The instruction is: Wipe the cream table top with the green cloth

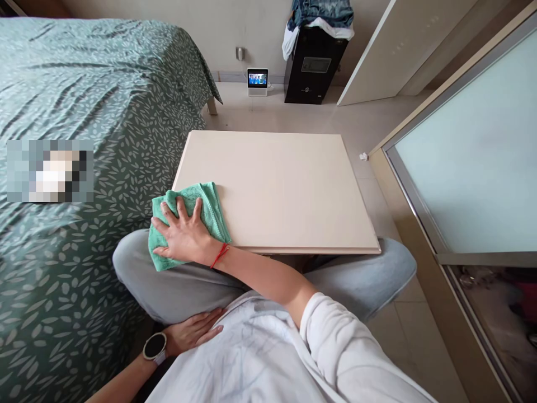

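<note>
A pale beige tabletop [277, 190] lies flat in front of my knees. On its near left corner rests a folded green cloth [213, 210], part of it hanging past the edge toward my left knee. My right hand [184, 232], with a red string at the wrist, is spread flat on that cloth with its fingers apart. My left hand [195, 331], below a round-faced watch [155, 346], lies against my lap by the hem of my white shirt. Its fingers are stretched out and I see nothing held in them.
A bed with a green leaf-patterned sheet [126, 145] borders the left. Ahead, a small lit screen [257, 80] stands on the floor beside a black cabinet [308, 70] topped with folded jeans [321, 12]. A frosted sliding panel [474, 140] and an open door [403, 50] flank the right.
</note>
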`<state>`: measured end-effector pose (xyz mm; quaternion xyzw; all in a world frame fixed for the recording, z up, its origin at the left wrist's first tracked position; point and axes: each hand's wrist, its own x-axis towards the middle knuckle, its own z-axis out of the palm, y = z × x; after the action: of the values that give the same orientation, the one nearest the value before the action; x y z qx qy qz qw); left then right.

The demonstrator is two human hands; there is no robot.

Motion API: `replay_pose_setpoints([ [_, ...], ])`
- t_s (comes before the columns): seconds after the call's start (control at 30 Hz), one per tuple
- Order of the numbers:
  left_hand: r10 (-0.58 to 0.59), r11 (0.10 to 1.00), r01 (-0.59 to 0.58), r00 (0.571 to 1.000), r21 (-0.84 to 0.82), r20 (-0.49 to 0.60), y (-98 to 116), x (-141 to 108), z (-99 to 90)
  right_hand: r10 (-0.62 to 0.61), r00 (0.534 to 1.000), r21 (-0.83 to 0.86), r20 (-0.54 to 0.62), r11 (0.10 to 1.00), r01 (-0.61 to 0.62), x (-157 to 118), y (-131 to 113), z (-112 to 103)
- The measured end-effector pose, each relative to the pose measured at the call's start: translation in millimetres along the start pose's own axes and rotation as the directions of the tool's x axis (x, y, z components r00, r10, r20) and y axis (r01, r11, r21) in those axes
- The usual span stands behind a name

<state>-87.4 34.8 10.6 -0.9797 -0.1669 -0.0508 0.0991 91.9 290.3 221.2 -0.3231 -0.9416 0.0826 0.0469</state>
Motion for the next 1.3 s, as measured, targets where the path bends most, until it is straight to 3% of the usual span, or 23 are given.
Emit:
replay_pose_setpoints([
  [0.1, -0.001, 1.0, 0.001, 0.999, -0.001, -0.035, 0.6, -0.1, 1.7, -0.022, 1.0, 0.014, 0.006, 1.0, 0.022, -9.2, 9.0, -1.8],
  [0.2, -0.026, 1.0, 0.026, 0.997, 0.0, -0.073, 2.9, 1.8, 2.1, 0.005, 1.0, 0.073, -0.027, 0.997, -0.003, -45.7, 30.8, -2.7],
  [0.33, -0.046, 0.999, 0.047, 0.993, 0.007, -0.11, 5.5, 8.0, 1.8, 0.15, 0.986, 0.105, -0.066, 0.984, -0.143, -126.6, 73.7, -0.4],
  [0.47, -0.103, 0.995, 0.099, 0.976, -0.034, -0.194, 9.1, 11.6, 5.7, 0.344, 0.927, 0.018, -0.147, 0.938, -0.346, -224.3, 119.3, 7.5],
  [0.57, -0.137, 0.988, 0.119, 0.967, -0.095, -0.212, 11.8, 10.5, 9.2, 0.398, 0.891, -0.074, -0.217, 0.904, -0.422, -290.4, 150.3, 14.8],
  [0.67, -0.131, 0.989, 0.114, 0.972, -0.097, -0.196, 12.3, 9.2, 10.1, 0.419, 0.871, -0.113, -0.256, 0.882, -0.457, -337.9, 183.4, 17.0],
  [0.73, -0.106, 0.993, 0.097, 0.979, -0.064, -0.174, 11.1, 9.2, 8.9, 0.475, 0.839, -0.091, -0.265, 0.854, -0.512, -355.0, 211.3, 13.8],
  [0.87, -0.072, 0.997, 0.066, 0.988, -0.045, -0.135, 5.6, 9.8, 1.1, 0.62, 0.755, 0.046, -0.215, 0.779, -0.626, -347.2, 284.9, -2.4],
  [1.03, -0.04, 0.998, 0.04, 0.999, -0.044, 0.012, -1.3, 8.7, -14.3, 0.707, 0.702, 0.138, -0.087, 0.706, -0.695, -277.5, 372.3, -28.0],
  [1.2, 0.017, 1.0, -0.017, 0.998, 0.018, 0.054, -5.5, 10.0, -23.8, 0.801, 0.593, 0.192, -0.082, 0.597, -0.779, -210.6, 409.8, -45.9],
  [1.3, 0.021, 0.999, -0.024, 0.998, 0.047, 0.053, -8.1, 12.1, -27.3, 0.824, 0.562, 0.197, -0.075, 0.564, -0.802, -185.8, 419.0, -56.4],
])
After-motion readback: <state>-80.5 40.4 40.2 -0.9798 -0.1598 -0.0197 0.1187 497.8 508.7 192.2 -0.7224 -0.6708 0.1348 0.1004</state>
